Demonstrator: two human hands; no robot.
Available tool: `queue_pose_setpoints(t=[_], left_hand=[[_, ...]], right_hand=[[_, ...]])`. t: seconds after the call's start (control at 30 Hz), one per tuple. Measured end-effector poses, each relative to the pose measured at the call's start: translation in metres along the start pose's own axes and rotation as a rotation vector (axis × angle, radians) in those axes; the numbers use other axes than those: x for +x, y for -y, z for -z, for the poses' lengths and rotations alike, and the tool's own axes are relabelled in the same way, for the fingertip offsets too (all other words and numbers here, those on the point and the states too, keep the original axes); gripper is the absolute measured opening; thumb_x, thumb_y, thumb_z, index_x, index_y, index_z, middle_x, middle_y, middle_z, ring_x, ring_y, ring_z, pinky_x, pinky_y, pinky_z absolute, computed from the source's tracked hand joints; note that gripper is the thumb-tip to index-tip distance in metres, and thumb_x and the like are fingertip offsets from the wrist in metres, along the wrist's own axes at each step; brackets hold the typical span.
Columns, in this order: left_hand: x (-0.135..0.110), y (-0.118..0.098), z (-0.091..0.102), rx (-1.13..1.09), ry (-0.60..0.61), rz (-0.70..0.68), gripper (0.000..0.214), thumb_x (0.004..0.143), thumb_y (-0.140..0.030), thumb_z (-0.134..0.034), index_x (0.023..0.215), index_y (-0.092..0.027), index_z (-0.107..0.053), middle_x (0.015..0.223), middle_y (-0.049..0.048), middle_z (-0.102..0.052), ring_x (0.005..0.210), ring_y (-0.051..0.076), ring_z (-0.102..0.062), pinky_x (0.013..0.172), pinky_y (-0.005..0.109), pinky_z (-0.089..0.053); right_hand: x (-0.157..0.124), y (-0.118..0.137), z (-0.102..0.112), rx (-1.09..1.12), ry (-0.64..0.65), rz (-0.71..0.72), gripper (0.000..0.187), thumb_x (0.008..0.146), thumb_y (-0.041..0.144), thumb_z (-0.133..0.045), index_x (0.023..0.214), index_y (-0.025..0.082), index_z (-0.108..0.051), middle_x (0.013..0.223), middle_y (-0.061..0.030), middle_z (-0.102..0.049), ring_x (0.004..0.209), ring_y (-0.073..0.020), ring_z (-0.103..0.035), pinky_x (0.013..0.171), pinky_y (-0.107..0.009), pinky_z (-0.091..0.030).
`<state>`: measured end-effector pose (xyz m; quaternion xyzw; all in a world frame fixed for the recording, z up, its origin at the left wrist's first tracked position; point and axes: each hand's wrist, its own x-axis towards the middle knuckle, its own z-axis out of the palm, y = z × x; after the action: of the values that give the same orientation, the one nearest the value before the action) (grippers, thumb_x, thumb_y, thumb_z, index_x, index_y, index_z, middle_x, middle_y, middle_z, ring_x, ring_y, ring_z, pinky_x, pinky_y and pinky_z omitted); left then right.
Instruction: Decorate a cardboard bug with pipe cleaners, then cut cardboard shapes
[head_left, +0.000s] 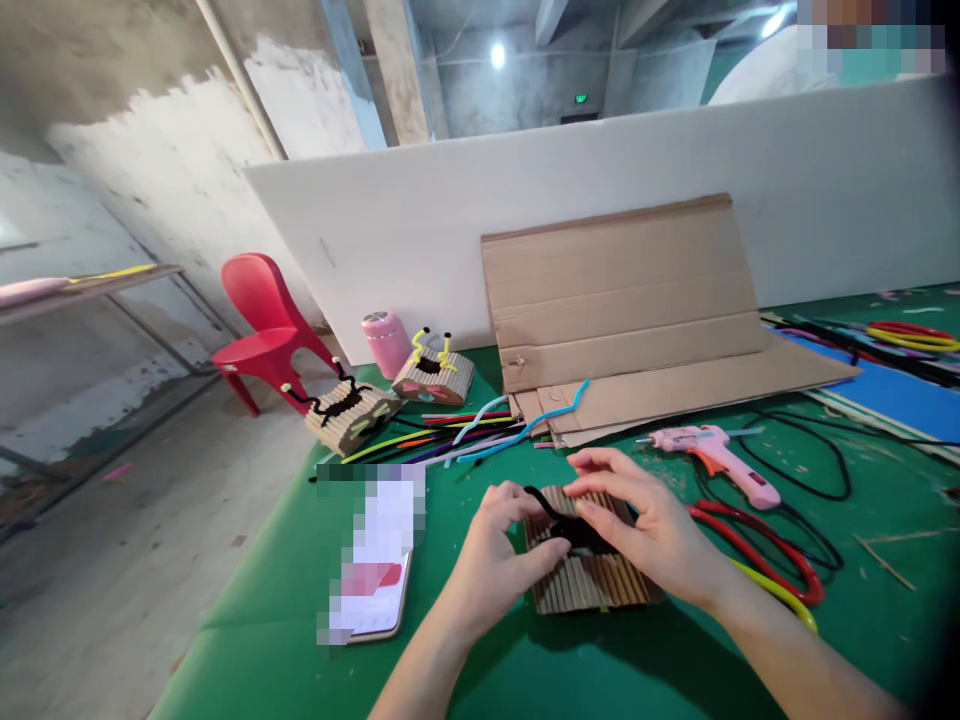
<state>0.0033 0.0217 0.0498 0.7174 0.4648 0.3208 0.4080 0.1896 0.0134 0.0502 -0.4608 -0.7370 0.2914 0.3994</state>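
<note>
A small corrugated cardboard box (577, 585) with ridged sides and a dark opening on top sits on the green table in front of me. My left hand (510, 540) grips its left side, thumb at the opening's rim and fingers on the far corner. From the far side and the right, my right hand (637, 515) is curled over the box, its fingertips at the opening. A bent black pipe cleaner (541, 502) sticks up from the opening between both hands. The ends of some fingers and whatever lies inside the opening are partly hidden.
Two similar boxes, one with black antennae (349, 415) and one with yellow antennae (435, 378), stand back left beside loose pipe cleaners (465, 432). A phone (382, 560) lies left; a pink glue gun (720, 460) and red-handled scissors (780, 550) lie right. Folded cardboard (622, 300) stands behind.
</note>
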Motion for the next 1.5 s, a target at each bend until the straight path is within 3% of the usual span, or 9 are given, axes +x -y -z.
queue_pose_setpoints(t=[0.1, 0.23, 0.57, 1.27, 1.5], left_hand=[[0.001, 0.004, -0.011, -0.040, -0.064, -0.024, 0.006, 0.071, -0.022, -0.062, 0.069, -0.018, -0.065, 0.077, 0.0036, -0.059, 0.080, 0.019, -0.053, 0.077, 0.033, -0.040], [-0.001, 0.010, -0.020, -0.065, -0.127, -0.065, 0.019, 0.074, -0.023, -0.059, 0.056, -0.017, -0.062, 0.067, 0.0034, -0.057, 0.074, 0.018, -0.052, 0.072, 0.033, -0.040], [-0.002, 0.030, -0.030, -0.104, -0.211, -0.162, 0.018, 0.076, -0.025, -0.058, 0.061, -0.017, -0.065, 0.073, 0.0082, -0.061, 0.076, 0.021, -0.054, 0.069, 0.035, -0.042], [-0.002, 0.023, -0.030, -0.093, -0.219, -0.171, 0.018, 0.073, -0.020, -0.058, 0.055, -0.017, -0.057, 0.064, 0.0032, -0.052, 0.069, 0.018, -0.050, 0.067, 0.032, -0.040], [-0.004, 0.018, -0.026, -0.084, -0.184, -0.135, 0.009, 0.065, -0.011, -0.058, 0.060, -0.018, -0.055, 0.069, 0.0032, -0.054, 0.072, 0.018, -0.050, 0.064, 0.029, -0.041]], right_hand=[[0.002, 0.005, -0.003, 0.014, 0.053, 0.006, 0.012, 0.082, 0.025, -0.052, 0.088, 0.022, -0.063, 0.116, -0.0074, -0.046, 0.110, -0.0198, -0.046, 0.092, -0.034, -0.040], [0.005, 0.010, -0.004, 0.016, 0.081, -0.007, 0.011, 0.081, 0.022, -0.054, 0.086, 0.020, -0.063, 0.115, -0.0084, -0.047, 0.109, -0.0207, -0.046, 0.092, -0.036, -0.039], [0.006, -0.001, -0.015, 0.030, 0.101, 0.095, 0.011, 0.083, 0.016, -0.049, 0.079, 0.020, -0.058, 0.102, -0.0058, -0.051, 0.098, -0.0181, -0.051, 0.085, -0.031, -0.043], [0.002, -0.008, -0.020, 0.074, 0.037, 0.167, 0.011, 0.082, 0.014, -0.047, 0.079, 0.019, -0.056, 0.094, -0.0056, -0.048, 0.093, -0.0177, -0.051, 0.081, -0.029, -0.045], [0.001, -0.009, -0.011, 0.144, 0.049, 0.121, 0.019, 0.086, 0.019, -0.044, 0.094, 0.020, -0.060, 0.105, -0.0074, -0.049, 0.100, -0.0182, -0.050, 0.086, -0.029, -0.043]])
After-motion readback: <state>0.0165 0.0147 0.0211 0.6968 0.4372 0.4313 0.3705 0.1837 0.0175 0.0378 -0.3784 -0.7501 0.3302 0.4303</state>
